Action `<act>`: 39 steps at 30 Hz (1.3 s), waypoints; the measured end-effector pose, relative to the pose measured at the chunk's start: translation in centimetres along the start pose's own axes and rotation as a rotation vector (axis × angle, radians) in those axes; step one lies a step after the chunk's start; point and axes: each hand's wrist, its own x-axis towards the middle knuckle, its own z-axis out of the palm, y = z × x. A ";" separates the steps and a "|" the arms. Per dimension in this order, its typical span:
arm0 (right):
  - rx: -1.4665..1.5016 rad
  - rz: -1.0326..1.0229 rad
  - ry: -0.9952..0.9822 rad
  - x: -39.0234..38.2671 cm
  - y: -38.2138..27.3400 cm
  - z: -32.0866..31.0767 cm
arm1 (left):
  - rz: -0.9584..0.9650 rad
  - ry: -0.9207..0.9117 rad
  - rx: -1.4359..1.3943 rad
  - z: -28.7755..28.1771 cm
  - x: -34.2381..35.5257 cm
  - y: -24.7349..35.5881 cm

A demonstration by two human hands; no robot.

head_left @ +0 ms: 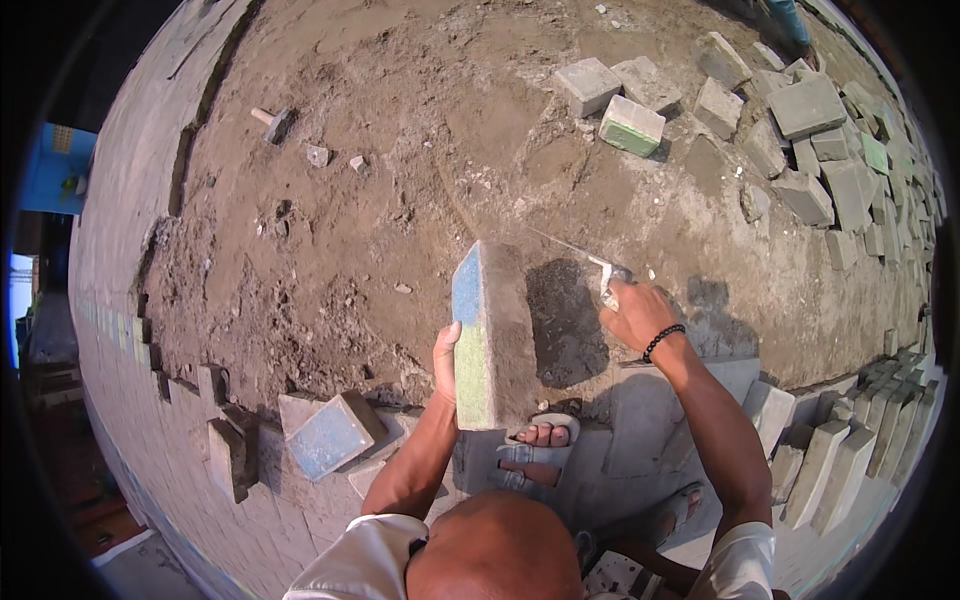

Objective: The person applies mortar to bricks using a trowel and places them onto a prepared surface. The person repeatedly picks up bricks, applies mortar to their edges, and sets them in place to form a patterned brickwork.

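Note:
My left hand (446,360) grips the left side of a concrete paving block (508,335), tilted up above the ground. Its narrow face is painted blue at the far end and green at the near end; the broad face is rough and earthy. To the right, my right hand (643,318) is closed round the handle of a trowel (606,278). The trowel's thin blade shows edge-on, pointing far and left over the bare soil. Dark shadows of the block and my right hand fall on the ground.
A hammer (278,126) lies on the soil (400,170) at far left. Loose blocks (808,105) are heaped at far right; more stand in rows (820,475) at near right. A blue-faced block (335,437) rests on the laid paving (300,510). Another person's leg (790,22) shows at far right.

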 end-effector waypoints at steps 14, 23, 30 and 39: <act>0.081 -0.056 -0.094 -1.5 -0.2 0.7 | -0.102 0.002 -0.050 -3.4 -0.1 -0.5; 0.082 -0.373 -0.117 -5.4 -1.8 1.4 | -0.083 0.017 -0.098 -3.8 -0.2 -0.4; 0.127 -0.190 -0.035 -1.1 -1.6 0.8 | -0.101 -0.018 -0.018 -4.6 -0.8 -0.2; 0.096 0.014 -0.056 -0.7 0.1 -0.3 | -0.094 -0.033 -0.050 -3.4 -0.7 -0.8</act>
